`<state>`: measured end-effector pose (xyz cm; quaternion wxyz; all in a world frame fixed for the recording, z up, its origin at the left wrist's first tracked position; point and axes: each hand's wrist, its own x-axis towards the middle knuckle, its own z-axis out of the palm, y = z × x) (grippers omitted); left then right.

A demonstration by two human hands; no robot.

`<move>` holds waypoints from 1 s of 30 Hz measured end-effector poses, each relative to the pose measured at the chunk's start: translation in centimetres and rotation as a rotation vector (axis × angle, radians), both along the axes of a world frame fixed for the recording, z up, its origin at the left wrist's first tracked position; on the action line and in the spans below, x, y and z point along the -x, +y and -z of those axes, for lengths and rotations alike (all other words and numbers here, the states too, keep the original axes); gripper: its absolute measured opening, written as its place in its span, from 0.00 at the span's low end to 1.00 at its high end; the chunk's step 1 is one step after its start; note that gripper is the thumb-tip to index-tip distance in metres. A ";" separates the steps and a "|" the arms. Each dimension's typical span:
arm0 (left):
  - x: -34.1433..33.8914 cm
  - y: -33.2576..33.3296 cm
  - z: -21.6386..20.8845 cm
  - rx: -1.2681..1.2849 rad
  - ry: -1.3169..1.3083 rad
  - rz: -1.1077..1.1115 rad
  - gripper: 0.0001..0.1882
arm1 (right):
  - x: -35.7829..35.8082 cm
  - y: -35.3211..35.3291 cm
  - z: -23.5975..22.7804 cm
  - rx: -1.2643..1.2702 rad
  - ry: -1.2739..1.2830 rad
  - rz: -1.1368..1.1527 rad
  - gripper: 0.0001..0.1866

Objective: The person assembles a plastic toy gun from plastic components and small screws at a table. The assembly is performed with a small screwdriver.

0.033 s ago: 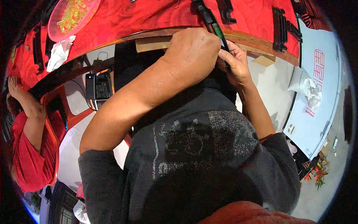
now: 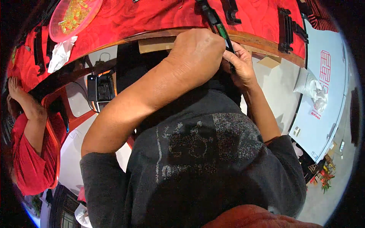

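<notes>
My right hand (image 2: pixel 241 65) is closed round the near end of a long, narrow black plastic piece (image 2: pixel 213 19), its thumb pressed along the side. A green strip shows inside the piece, which slants over the table's front edge with its far end above the red cloth. Close against it, my left hand (image 2: pixel 199 51) is closed in a fist with the knuckles up. Its fingertips are hidden, and I cannot make out what they grip.
A pink basket (image 2: pixel 57 28) of small yellowish clear pieces and a crumpled white tissue (image 2: pixel 61 54) lie at the left of the red-covered table (image 2: pixel 152 17). Black plastic parts (image 2: pixel 286 30) lie at the right. Another person's arm (image 2: pixel 28 102) rests at the far left.
</notes>
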<state>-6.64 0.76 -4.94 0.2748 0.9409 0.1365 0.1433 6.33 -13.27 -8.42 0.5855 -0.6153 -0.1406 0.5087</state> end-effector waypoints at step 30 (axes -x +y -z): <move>0.5 -2.8 4.4 0.181 -0.225 -0.162 0.08 | 0.3 0.7 -0.6 0.028 0.023 0.018 0.06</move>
